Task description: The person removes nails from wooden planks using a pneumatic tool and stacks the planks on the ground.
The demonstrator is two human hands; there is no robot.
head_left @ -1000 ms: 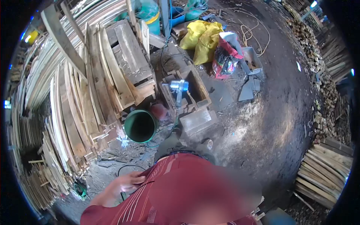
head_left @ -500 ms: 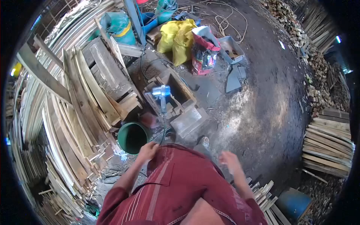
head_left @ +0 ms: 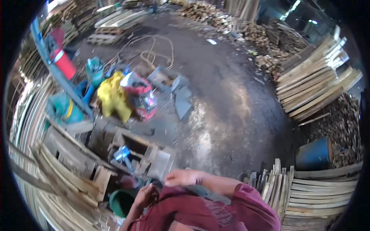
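My left hand (head_left: 145, 195) is at the front of the maroon garment (head_left: 181, 206), its fingers curled; something dark is by them, too blurred to name. My right hand (head_left: 181, 178) is close beside it, just above the cloth, with the fingers drawn in. Whether it holds anything is hidden. Ahead and to the left, a blue power tool (head_left: 121, 153) with a pale body rests at a wooden box frame (head_left: 133, 134), touched by neither hand. A green bucket (head_left: 120, 203) stands left of my left hand.
Long boards (head_left: 63, 181) line the left side. A yellow sack (head_left: 113, 96), a pink-trimmed bag (head_left: 142, 96) and a grey bin (head_left: 160, 79) stand ahead. A cable (head_left: 154, 54) loops on the floor. At right are a blue drum (head_left: 314, 154) and stacked planks (head_left: 312, 90).
The view has swung to the right. My right hand has come in from the right side to beside my left hand, its fingers now drawn in. The tool stays at the box frame.
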